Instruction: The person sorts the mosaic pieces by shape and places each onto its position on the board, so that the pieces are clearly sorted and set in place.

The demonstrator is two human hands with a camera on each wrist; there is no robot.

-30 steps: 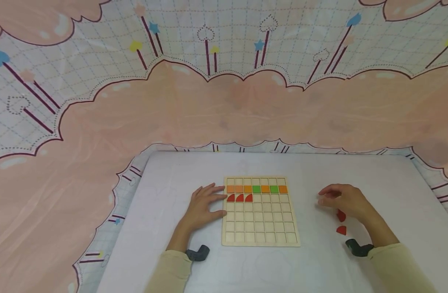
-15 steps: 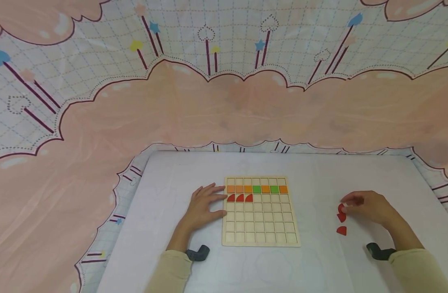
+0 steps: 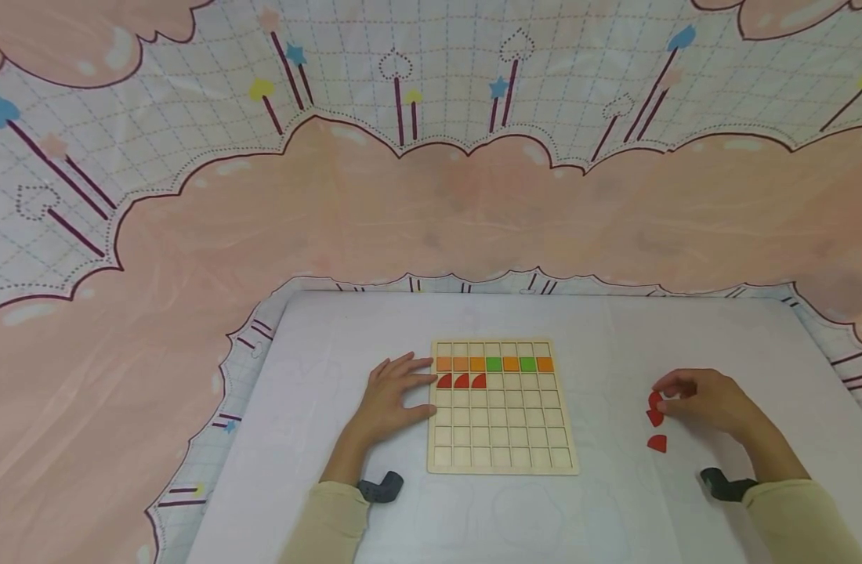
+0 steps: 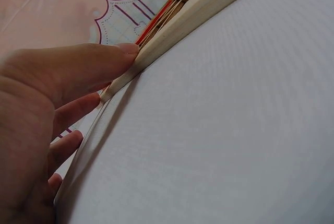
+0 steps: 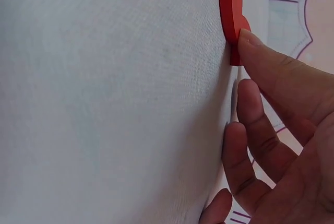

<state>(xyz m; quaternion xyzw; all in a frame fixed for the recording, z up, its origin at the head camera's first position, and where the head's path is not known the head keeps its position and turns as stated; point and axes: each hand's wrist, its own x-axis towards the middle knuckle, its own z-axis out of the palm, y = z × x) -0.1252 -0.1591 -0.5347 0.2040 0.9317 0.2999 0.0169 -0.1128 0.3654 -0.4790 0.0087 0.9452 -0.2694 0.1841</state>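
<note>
A pale wooden grid board (image 3: 501, 464) lies on the white table. My left hand (image 3: 389, 398) rests at its left edge, fingers spread and fairly straight; in the left wrist view the thumb (image 4: 104, 65) touches the board's side. To the right of the board, my right hand (image 3: 706, 401) pinches a red quarter-circle piece (image 3: 654, 399) between thumb and forefinger, low at the table. A second red piece (image 3: 655, 419) lies right against it, and a third red piece (image 3: 657, 444) sits apart, nearer me. The forefinger is hidden in the right wrist view.
One row of the board has orange and green squares (image 3: 494, 364). Below it, three red quarter-circles (image 3: 461, 381) fill the left cells of another row. A cloth with cloud and star patterns (image 3: 431, 211) hangs behind and around the table. Dark wrist cameras (image 3: 382, 487) sit on both wrists.
My right hand has moved right and toward me, from beyond the red pieces to the farthest one, and now pinches it. The left hand and the board have stayed put.
</note>
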